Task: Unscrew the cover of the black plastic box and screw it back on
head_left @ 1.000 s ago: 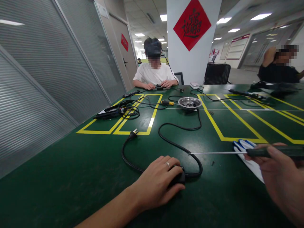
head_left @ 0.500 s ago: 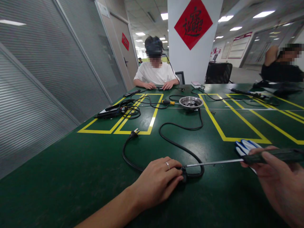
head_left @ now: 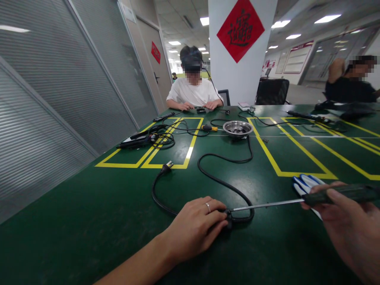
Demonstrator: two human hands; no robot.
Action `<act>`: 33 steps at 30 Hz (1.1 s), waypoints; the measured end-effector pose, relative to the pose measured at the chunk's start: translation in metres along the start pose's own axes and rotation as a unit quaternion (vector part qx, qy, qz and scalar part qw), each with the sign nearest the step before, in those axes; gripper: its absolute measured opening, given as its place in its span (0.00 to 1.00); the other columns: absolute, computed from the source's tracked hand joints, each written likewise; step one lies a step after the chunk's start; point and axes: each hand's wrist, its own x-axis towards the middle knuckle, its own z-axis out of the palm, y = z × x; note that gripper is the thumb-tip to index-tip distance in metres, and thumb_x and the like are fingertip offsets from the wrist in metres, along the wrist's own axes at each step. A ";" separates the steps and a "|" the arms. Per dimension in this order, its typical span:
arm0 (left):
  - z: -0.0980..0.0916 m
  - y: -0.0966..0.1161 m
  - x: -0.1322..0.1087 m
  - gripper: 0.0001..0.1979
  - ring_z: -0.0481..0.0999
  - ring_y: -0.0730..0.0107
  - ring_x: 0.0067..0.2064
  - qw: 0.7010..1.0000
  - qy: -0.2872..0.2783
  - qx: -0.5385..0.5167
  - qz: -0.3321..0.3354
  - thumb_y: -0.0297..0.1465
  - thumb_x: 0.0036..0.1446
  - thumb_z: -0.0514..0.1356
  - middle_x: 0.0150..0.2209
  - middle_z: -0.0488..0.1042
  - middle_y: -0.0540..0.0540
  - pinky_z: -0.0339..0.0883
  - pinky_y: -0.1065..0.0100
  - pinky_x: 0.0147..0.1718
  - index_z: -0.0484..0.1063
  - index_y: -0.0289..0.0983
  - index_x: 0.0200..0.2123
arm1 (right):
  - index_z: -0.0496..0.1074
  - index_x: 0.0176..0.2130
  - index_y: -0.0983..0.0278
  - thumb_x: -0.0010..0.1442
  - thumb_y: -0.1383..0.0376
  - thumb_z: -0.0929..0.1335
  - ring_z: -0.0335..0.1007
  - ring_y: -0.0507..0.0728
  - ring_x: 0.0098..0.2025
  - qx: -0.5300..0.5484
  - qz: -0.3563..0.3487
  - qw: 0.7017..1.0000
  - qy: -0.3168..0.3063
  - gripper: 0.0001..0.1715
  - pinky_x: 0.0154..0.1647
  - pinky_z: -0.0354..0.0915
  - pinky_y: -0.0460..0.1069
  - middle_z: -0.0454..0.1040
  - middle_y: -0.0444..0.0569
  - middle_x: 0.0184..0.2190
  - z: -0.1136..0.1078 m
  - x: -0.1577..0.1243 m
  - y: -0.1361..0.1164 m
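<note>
My left hand [head_left: 202, 221], with a ring on one finger, is closed over a small black connector [head_left: 228, 218] on the green table. The fingers hide most of that connector. A black power cord [head_left: 219, 181] runs from it in loops, and a two-pin plug [head_left: 167, 168] lies up and to the left. My right hand [head_left: 341, 213] is wrapped round the dark handle of a long screwdriver [head_left: 276, 203]. The screwdriver's shaft lies nearly level, its tip touching or very close to the connector beside my left fingertips. Under the right hand lies a white and blue glove [head_left: 305, 184].
A metal bowl [head_left: 237, 128] of small parts stands mid-table, beside a yellow-handled screwdriver [head_left: 209, 128]. Tangled black cables [head_left: 162, 138] lie at left, and dark tools [head_left: 308, 116] at far right. Across the table sits a person in a white shirt [head_left: 194, 93]. Yellow tape marks the tabletop.
My hands and the screwdriver hold nearly the same pose. The view has shifted very slightly. Across the table, the person's hands have moved a little, and a small black item between them shows more.
</note>
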 end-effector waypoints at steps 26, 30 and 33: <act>0.000 0.002 0.001 0.14 0.71 0.63 0.46 1.000 -0.009 0.006 -0.008 0.28 0.65 0.51 0.49 0.72 0.45 0.67 0.62 0.44 0.64 0.41 0.53 | 0.72 0.32 0.64 0.45 0.61 0.74 0.71 0.54 0.28 -0.021 0.018 1.000 -0.014 0.14 0.25 0.73 0.48 0.73 0.47 0.29 0.002 0.000 0.001; -0.002 0.002 0.002 0.17 0.70 0.62 0.46 1.000 -0.023 0.018 -0.002 0.28 0.65 0.50 0.50 0.70 0.44 0.66 0.62 0.44 0.63 0.43 0.56 | 0.72 0.34 0.64 0.45 0.61 0.74 0.72 0.55 0.29 -0.031 0.021 0.999 -0.014 0.15 0.26 0.74 0.49 0.74 0.48 0.30 0.002 -0.001 0.000; -0.002 0.001 0.002 0.16 0.70 0.61 0.46 1.000 -0.028 0.015 -0.001 0.28 0.66 0.50 0.50 0.70 0.44 0.66 0.61 0.44 0.65 0.43 0.55 | 0.72 0.32 0.64 0.44 0.60 0.74 0.72 0.56 0.30 -0.038 0.012 0.999 -0.011 0.14 0.26 0.74 0.49 0.74 0.48 0.31 0.002 -0.003 0.001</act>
